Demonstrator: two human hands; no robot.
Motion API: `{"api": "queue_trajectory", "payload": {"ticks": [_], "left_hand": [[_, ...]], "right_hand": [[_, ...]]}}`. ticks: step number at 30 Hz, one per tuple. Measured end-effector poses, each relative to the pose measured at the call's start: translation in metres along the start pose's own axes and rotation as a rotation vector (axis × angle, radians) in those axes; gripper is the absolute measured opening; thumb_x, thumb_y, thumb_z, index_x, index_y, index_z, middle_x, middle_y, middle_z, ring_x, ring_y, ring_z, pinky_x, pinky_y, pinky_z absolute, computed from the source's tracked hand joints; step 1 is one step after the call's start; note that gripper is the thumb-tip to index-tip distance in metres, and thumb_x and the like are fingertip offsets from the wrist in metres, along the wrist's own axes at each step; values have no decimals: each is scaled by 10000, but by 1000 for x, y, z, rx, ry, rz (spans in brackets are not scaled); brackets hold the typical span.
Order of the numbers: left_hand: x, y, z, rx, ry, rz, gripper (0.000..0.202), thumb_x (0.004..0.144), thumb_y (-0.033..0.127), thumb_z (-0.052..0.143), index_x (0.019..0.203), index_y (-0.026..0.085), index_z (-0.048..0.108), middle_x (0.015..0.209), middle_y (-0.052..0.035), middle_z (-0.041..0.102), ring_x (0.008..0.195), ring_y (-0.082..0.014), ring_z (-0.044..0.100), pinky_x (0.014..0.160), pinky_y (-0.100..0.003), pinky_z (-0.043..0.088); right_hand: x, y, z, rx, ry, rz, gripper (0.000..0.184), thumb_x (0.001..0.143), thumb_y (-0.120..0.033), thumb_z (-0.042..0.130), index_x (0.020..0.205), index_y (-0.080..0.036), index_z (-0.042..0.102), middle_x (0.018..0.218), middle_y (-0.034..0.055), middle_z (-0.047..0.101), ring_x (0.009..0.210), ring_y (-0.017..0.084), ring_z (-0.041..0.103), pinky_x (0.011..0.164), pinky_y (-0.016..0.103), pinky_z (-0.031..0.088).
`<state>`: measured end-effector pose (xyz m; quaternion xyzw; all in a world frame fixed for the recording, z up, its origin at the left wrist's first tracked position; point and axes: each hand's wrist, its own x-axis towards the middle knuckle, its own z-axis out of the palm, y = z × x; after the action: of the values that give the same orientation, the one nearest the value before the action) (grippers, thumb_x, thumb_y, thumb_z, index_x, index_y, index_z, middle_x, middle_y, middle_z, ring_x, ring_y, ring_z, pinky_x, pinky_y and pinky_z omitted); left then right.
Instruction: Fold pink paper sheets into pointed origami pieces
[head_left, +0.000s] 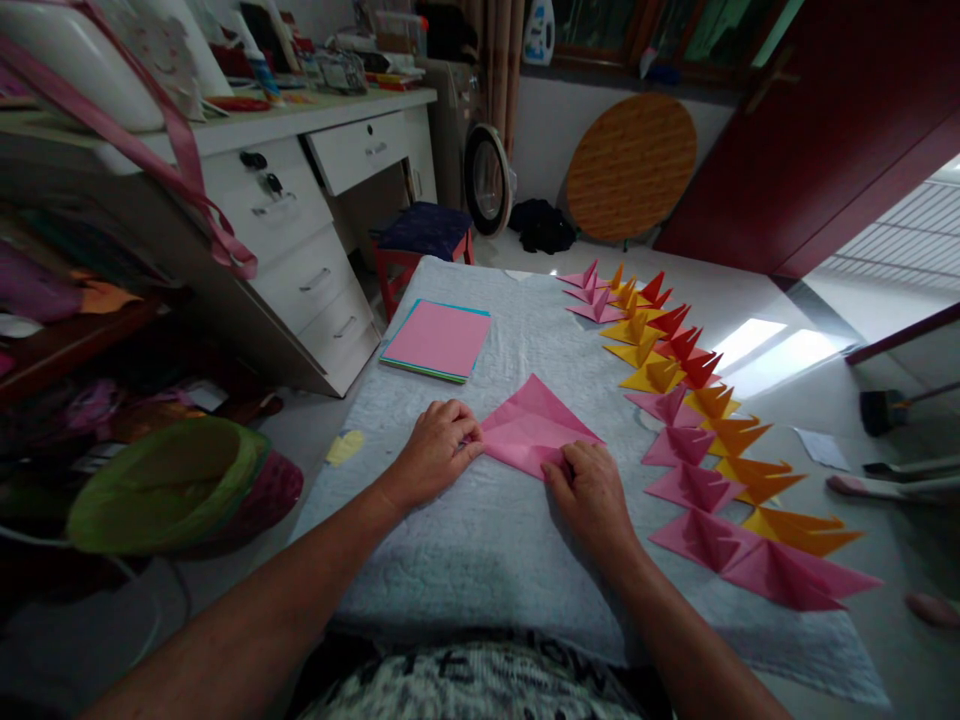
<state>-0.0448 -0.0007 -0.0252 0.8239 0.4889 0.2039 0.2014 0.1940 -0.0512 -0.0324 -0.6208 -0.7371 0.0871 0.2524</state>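
Observation:
A pink sheet of origami paper (534, 415) lies on the cloth-covered table, one corner pointing away from me and its lower part partly folded. My left hand (442, 440) pinches its left corner between thumb and fingers. On the right side, my right hand (592, 480) is closed on the paper's lower right edge, thumb against the folded part. Beyond my left hand rests a stack of square paper (439, 338) with pink on top. To the right of my right hand stand rows of folded paper cranes (694, 485) in pink, yellow, orange and red.
The pale cloth (450, 580) covers the table. A yellow scrap (345, 447) lies by its left edge. Left of the table are a lined bin (274, 490) and a white desk (300, 290) with drawers. A stool (424, 235) stands behind the table's far left corner.

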Motion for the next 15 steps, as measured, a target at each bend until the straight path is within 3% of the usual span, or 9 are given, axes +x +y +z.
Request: {"api": "queue_trajectory", "payload": {"ticks": [15], "left_hand": [[0, 6, 4, 114, 6, -53, 97, 896, 246, 581, 830, 190, 625, 1003, -63, 567, 962, -240, 495, 885, -420, 439]], "right_hand": [[0, 0, 1, -118, 38, 30, 218, 892, -212, 554, 675, -209, 557, 741, 56, 584, 771, 224, 506, 743, 355, 355]]}}
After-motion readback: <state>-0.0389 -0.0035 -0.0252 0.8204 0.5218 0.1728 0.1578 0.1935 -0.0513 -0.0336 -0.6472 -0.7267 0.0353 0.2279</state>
